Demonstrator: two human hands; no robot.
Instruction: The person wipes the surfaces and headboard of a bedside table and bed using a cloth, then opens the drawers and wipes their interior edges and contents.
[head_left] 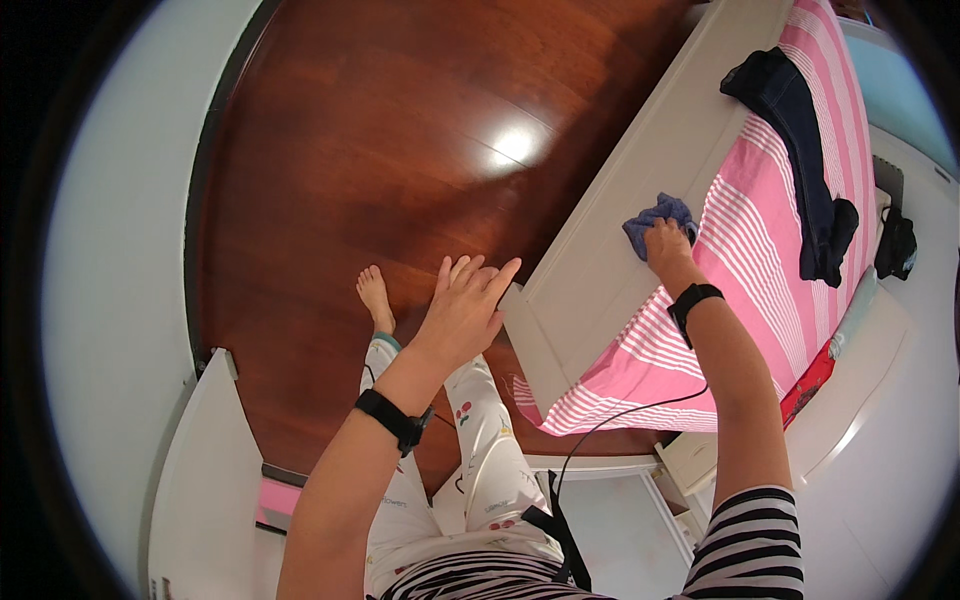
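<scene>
A crumpled blue-grey cloth [652,222] is bunched under my right hand [668,243], whose fingers are closed on it. The cloth rests on the cream side panel of the bed [600,225], close to the edge of the pink-and-white striped sheet [752,220]. My left hand [464,308] hangs in the air over my legs, beside the near corner of the panel. Its fingers are spread and nothing is in them. Each wrist carries a black band.
Dark jeans [800,150] lie across the striped sheet. A glossy red-brown wooden floor [330,170] stretches left of the bed, with a bright reflection on it. A white door [205,480] stands at the lower left. A dark cord [625,412] runs between my waist and right arm.
</scene>
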